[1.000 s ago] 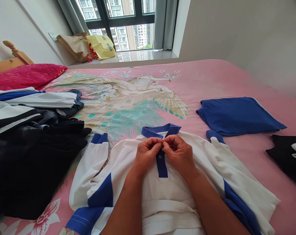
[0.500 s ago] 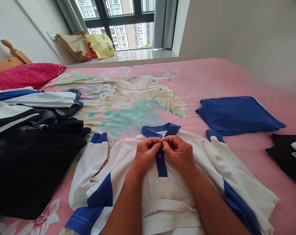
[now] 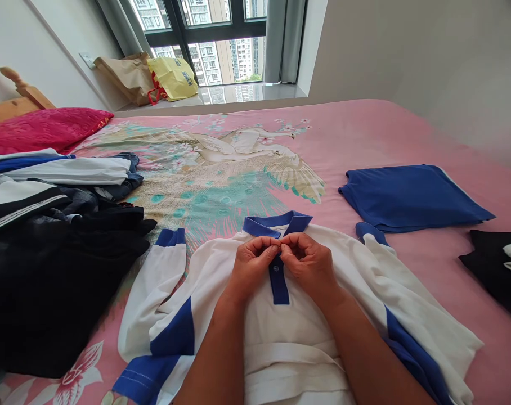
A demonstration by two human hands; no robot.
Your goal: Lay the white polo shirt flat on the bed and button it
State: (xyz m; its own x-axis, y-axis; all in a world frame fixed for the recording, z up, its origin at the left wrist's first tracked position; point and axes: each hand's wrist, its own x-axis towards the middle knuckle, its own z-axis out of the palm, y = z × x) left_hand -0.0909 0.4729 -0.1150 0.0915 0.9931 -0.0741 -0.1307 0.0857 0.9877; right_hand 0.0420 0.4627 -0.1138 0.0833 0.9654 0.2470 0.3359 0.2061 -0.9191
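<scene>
A white polo shirt (image 3: 289, 332) with blue collar, blue placket and blue sleeve panels lies face up on the pink bed. My left hand (image 3: 252, 266) and my right hand (image 3: 308, 261) meet at the top of the blue placket (image 3: 277, 284), just below the collar (image 3: 276, 223). Both pinch the placket edges with curled fingers. One button shows on the placket below my fingertips. What my fingertips pinch is hidden.
A folded blue garment (image 3: 409, 197) lies to the right, black and white clothes (image 3: 498, 267) at the right edge. A heap of dark and striped clothes (image 3: 57, 242) fills the left. A red pillow (image 3: 44, 129) lies far left. Paper bags (image 3: 154, 79) stand on the window sill.
Almost nothing differs. My hands stay at the top of the placket, with only slight finger shifts; the view has tilted a touch.
</scene>
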